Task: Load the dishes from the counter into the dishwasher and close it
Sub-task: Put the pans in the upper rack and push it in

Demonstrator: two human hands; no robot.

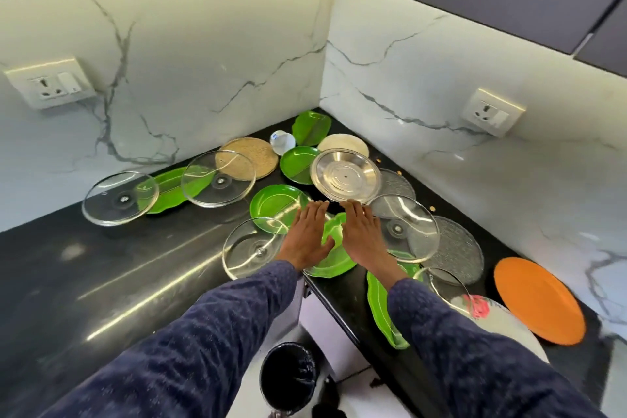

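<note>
Many dishes lie on the black corner counter. A steel plate rests tilted over a round green plate. Just below it, my left hand and my right hand stretch out side by side, palms down, fingers straight, above a green leaf-shaped plate. Neither hand holds anything. Another round green plate sits left of my left hand. Glass lids flank both hands. No dishwasher is in view.
More glass lids, a woven mat, textured glass plates, an orange plate, a floral white plate and green leaf plates crowd the counter. A black bin stands on the floor below. Wall sockets flank the corner.
</note>
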